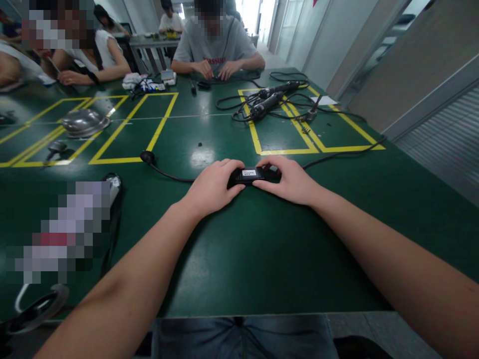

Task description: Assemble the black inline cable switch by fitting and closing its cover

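Observation:
A black power adapter [250,173] with a white label lies on the green table in front of me, a cord at each end. My left hand [214,185] is closed around its left end, thumb on the near side and fingers on the far side. On the right end, my right hand [290,180] grips it the same way. The left cord runs out to a round black plug [147,158], while the right cord [342,153] trails off toward the right edge. The fingers partly cover both ends of the adapter.
Yellow tape [117,161] marks rectangles on the green table [258,259]. Two electric screwdrivers [266,104] with tangled cords lie at the far right. A metal bowl [85,122] and a blurred-out package [69,224] are on the left. Across the table, a person [219,50] handles small parts.

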`<state>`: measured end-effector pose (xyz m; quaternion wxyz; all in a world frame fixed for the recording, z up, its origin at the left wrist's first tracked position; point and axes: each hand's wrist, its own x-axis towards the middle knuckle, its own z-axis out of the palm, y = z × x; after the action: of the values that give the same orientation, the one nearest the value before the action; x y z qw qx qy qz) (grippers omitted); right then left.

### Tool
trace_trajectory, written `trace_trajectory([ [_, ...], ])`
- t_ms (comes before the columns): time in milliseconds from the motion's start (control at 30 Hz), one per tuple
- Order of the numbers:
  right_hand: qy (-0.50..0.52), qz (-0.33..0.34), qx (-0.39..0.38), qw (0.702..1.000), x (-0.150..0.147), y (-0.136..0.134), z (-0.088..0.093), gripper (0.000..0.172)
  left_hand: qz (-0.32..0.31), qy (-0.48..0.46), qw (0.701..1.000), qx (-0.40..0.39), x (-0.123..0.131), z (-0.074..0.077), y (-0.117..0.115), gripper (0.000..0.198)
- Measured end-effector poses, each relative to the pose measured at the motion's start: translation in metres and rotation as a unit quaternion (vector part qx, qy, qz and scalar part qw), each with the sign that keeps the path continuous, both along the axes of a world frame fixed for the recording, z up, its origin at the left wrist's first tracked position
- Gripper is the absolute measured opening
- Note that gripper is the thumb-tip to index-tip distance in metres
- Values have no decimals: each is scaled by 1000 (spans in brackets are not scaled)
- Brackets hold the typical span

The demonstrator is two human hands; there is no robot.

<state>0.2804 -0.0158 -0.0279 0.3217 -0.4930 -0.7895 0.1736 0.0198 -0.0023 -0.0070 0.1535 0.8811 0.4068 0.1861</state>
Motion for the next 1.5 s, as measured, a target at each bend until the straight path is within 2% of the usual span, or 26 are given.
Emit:
trace_trajectory([
  [300,-15,-4,3,1000,0,-4,0,32,-10,13,1000,15,-2,-5,1,42],
  [467,-5,-2,-5,1000,1,-4,2,32,-5,-8,1000,8,0,-4,0,35],
  [633,24,2,-33,999,4,-1,2,34,-10,-42,998,41,1,-5,2,28],
  [1000,49,-7,-50,998,4,-1,2,33,10,-21,1000,-3,3,0,5,28],
  [1233,22,-9,-35,999,3,-2,2,33,7,-12,1000,11,2,3,3,30],
  [1367,25,-9,-34,999,1,-4,4,32,15,-42,999,-10,1,0,3,27],
  [1500,27,-13,-29,999,-1,-6,5,32,28,-113,992,-42,0,-4,4,37],
])
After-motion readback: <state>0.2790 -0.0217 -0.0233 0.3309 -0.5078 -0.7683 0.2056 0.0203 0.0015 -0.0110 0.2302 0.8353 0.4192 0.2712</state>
